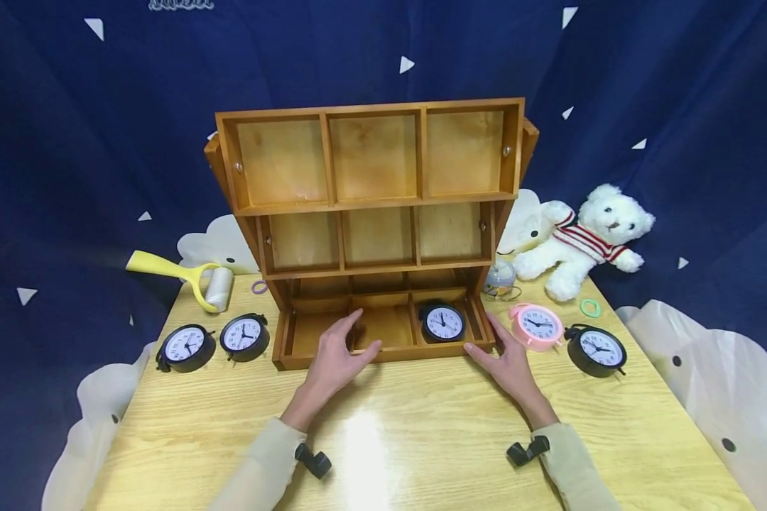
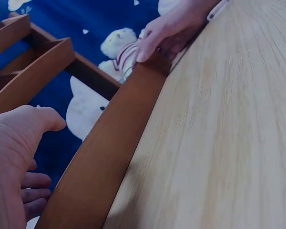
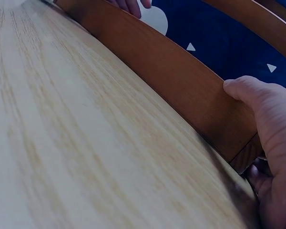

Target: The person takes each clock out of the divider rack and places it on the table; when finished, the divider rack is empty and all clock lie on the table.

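Note:
A tiered wooden storage rack (image 1: 367, 206) with divided trays stands at the back of the table. My right hand (image 1: 510, 358) grips the right front corner of its bottom tray, thumb on the front board (image 3: 181, 81) and fingers round the side. My left hand (image 1: 340, 351) reaches over the front left of that tray, thumb and fingers spread apart with nothing between them. A black alarm clock (image 1: 443, 323) lies face up in the tray's right compartment. In the left wrist view the left thumb stands apart from the front board (image 2: 109, 143).
Two black alarm clocks (image 1: 244, 336) and a yellow-handled lint roller (image 1: 217, 287) are left of the rack. To the right lie a pink alarm clock (image 1: 537, 326), another black clock (image 1: 596, 350), a green ring (image 1: 590, 307) and a white teddy bear (image 1: 584, 241).

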Demonstrator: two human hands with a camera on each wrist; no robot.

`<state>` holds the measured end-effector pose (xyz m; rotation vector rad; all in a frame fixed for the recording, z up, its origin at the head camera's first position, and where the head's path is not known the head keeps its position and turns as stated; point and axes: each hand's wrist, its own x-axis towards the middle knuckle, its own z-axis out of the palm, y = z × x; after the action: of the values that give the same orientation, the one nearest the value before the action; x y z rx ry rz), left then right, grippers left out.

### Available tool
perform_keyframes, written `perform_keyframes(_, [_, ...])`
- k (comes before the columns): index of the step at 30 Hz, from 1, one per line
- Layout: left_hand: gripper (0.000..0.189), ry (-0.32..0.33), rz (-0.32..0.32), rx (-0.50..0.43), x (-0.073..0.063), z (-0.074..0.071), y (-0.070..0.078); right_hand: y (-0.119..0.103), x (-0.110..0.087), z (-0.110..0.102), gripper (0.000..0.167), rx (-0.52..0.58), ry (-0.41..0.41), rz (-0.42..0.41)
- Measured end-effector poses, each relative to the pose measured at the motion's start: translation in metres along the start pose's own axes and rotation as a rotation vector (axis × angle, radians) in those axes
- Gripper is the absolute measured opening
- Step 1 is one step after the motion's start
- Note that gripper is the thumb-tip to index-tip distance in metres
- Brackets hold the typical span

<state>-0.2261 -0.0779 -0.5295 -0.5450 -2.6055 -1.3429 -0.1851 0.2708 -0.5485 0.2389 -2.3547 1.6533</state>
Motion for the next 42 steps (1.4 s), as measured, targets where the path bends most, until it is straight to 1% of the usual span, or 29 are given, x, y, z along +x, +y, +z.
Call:
perform_keyframes(4, [0.073, -0.027, 0.016, 0.019, 0.004, 0.009, 0.009, 0.000, -0.001, 0.000, 0.084, -0.005, -0.002, 0.012])
perform_keyframes(8, [0.074, -0.046, 0.042, 0.039, 0.012, 0.018, 0.018, 0.001, -0.001, 0.000, 0.084, 0.005, 0.002, 0.021])
perform_keyframes(15, [0.078, -0.119, 0.105, 0.065, 0.032, 0.037, 0.033, 0.002, -0.001, -0.001, 0.084, -0.004, -0.001, 0.015])
perform_keyframes(20, [0.080, -0.193, 0.163, 0.122, 0.049, 0.053, 0.043, 0.003, -0.001, -0.002, 0.084, -0.009, 0.002, 0.007])
perform_keyframes(24, [0.079, -0.234, 0.177, 0.152, 0.063, 0.065, 0.046, 0.004, -0.001, -0.002, 0.083, -0.011, 0.002, -0.003])
perform_keyframes(29, [0.079, -0.287, 0.205, 0.174, 0.073, 0.078, 0.046, 0.004, 0.000, -0.001, 0.082, -0.008, 0.001, -0.013])
perform_keyframes(33, [0.081, -0.323, 0.231, 0.196, 0.078, 0.084, 0.047, 0.004, -0.001, -0.002, 0.081, -0.026, 0.002, -0.017])
perform_keyframes(39, [0.078, -0.388, 0.219, 0.221, 0.085, 0.083, 0.050, 0.005, -0.003, -0.001, 0.082, -0.031, 0.005, -0.002])
perform_keyframes(42, [0.072, -0.406, 0.221, 0.239, 0.089, 0.082, 0.052, 0.024, 0.000, 0.000, 0.084, -0.016, 0.013, -0.010])
